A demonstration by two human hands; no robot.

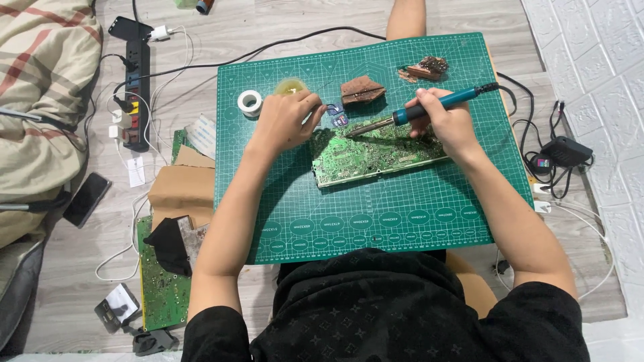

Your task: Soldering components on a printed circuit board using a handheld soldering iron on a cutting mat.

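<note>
The right hand (448, 122) was closed around the teal handle of a soldering iron (429, 108), held like a pen, its metal tip angled down-left onto a green circuit board (376, 155). The left hand (285, 121) rested curled at the board's upper left corner, fingers pinched together; what they gripped could not be made out. Both forearms reached forward across a green gridded cutting mat (402, 208), where the board lay flat near the middle. Beyond the hands sat a white tape roll (249, 102), a small yellowish tin (290, 87) and brown board fragments (362, 89). Left of the mat, on the wooden floor, lay cardboard (181, 191), a black power strip (136, 94) and another green board (161, 291).
</note>
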